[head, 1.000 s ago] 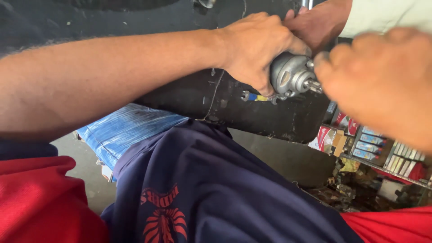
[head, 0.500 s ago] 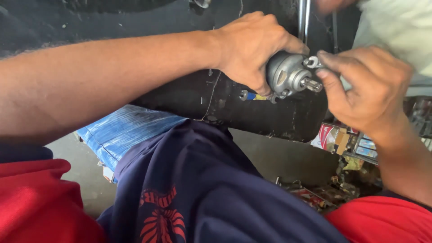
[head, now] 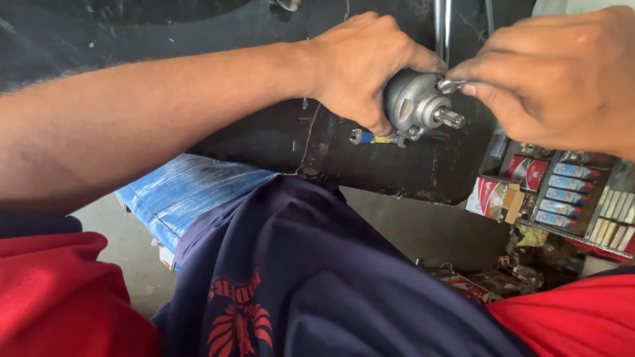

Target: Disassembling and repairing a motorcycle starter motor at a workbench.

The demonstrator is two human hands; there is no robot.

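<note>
Left hand (head: 360, 63) clamped round grey metal motor housing (head: 413, 99), held up over lap. Right hand (head: 562, 79) pinches small metal fitting (head: 451, 84) at housing's rim, beside stub shaft (head: 453, 119). Judged mid-job: fitting not seated, small spanner (head: 377, 138) below unused

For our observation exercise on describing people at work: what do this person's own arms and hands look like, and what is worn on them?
Both hands are bare, with no gloves, rings or watch visible. The left hand continues into a long bare forearm, uncovered up to a red short sleeve at the lower left. The right hand shows only to the wrist; a red sleeve appears at the lower right.
</note>
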